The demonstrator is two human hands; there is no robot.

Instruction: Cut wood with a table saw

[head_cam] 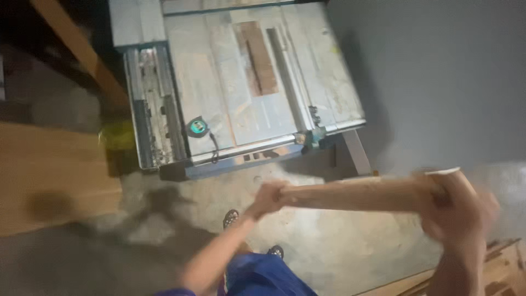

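Fingers of both hands, left hand (267,200) and right hand (457,211), grip a wooden board (356,194) (blurred) above dusty concrete floor (329,246).

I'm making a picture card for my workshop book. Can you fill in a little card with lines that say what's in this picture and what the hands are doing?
Place: workshop with a dusty concrete floor
Big machine: table saw with a grey metal top
On the saw: round teal tape measure near the front edge
Held thing: long wooden piece, level, in front of the saw
Left hand: grips the left end of the wooden piece
Right hand: grips the right end; blurred
Down below: two shoes and blue clothing
Left side: wooden board
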